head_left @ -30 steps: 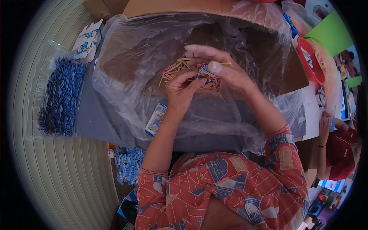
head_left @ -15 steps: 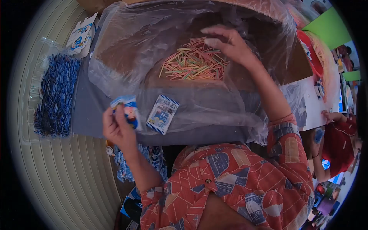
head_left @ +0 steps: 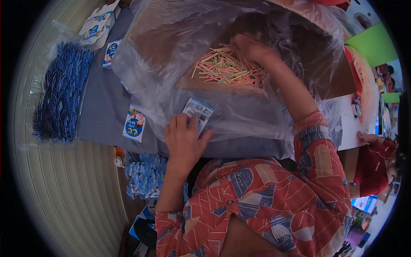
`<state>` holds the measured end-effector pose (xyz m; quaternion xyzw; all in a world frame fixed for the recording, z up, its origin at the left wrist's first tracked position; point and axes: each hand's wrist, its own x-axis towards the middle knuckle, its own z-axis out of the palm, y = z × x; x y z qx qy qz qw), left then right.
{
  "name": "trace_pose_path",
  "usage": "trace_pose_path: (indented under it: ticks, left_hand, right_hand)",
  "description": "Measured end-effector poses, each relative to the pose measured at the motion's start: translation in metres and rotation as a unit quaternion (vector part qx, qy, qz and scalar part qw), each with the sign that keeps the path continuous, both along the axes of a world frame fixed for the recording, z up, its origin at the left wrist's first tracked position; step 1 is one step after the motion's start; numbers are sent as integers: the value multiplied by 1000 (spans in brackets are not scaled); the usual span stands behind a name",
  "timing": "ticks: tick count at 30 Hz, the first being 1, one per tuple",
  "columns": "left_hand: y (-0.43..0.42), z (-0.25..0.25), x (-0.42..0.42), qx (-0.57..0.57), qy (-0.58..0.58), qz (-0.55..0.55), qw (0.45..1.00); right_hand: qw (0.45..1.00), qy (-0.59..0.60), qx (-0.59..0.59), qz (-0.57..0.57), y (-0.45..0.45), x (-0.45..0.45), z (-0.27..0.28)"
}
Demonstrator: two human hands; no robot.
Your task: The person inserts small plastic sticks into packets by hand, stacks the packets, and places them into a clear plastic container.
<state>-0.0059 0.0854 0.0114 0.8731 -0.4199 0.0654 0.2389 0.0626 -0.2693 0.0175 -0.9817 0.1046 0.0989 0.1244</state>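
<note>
My left hand (head_left: 184, 139) lies over a small white-and-blue packet (head_left: 200, 109), fingertips on its lower part and thumb spread away. That packet rests on clear plastic sheeting at the front of the table. Inside the plastic-lined box, my right hand (head_left: 252, 48) is at the far edge of a heap of thin pink, yellow and green sticks (head_left: 231, 68). Its fingers are curled downward and together; the fingertips are in shadow, so what they hold cannot be made out. Another white-and-blue packet (head_left: 134, 123) lies flat left of my left hand.
A clear plastic liner (head_left: 145, 55) drapes over the box and table front. Left are a tray of many blue packets (head_left: 64, 92), a white carton (head_left: 98, 25) and a packet (head_left: 111, 54). More packets (head_left: 145, 171) sit below the table edge. A person in red (head_left: 374, 165) is at right.
My left hand let go of the packet it held, which now lies on the table, and moved right onto the other packet. My right hand lowered to the sticks, fingers curling. The view shifted slightly.
</note>
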Motion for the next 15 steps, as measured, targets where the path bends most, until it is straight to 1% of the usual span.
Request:
trace_pose_path:
  ticks: [1,2,3,4,5,6,7,8,10,11,12,13,14,15]
  left_hand:
    - [-4,-4,-4,-1,2,3,1000]
    - [-8,-8,-7,9,-26,24,999]
    - [-11,-11,-11,19,-52,44,998]
    - [-14,-15,-15,21,-47,42,998]
    - [-17,-17,-18,23,-69,43,996]
    - [-19,-20,-19,26,-92,43,994]
    - [-20,-22,-20,29,-93,39,994]
    - [-21,-25,-20,20,-102,39,994]
    - [-23,-25,-21,10,-113,33,993]
    - [-23,-24,-21,-16,-97,39,994]
    - [-22,-22,-20,-41,-82,46,995]
    - [-20,-20,-20,-39,-87,46,994]
    - [-18,-16,-19,-80,-54,44,994]
    - [-15,-14,-19,-121,-22,44,991]
  right_hand:
    - [998,39,52,-21,6,-5,10]
    - [998,42,51,-22,12,-13,21]
    - [996,44,74,14,20,-24,32]
    - [993,47,97,49,28,-35,35]
    - [993,49,100,48,36,-45,28]
    - [997,-43,-15,69,43,-54,19]
    - [979,-134,-130,86,49,-60,16]
    - [979,-136,-128,80,49,-59,17]
    - [998,-3,-40,47,56,-54,32]
    - [998,-6,-38,44,56,-54,29]
    - [995,-22,-88,38,58,-54,23]
    - [989,-39,-138,34,59,-53,21]
    - [989,-44,-137,36,59,-52,22]
    - [994,-32,-106,-11,58,-52,24]
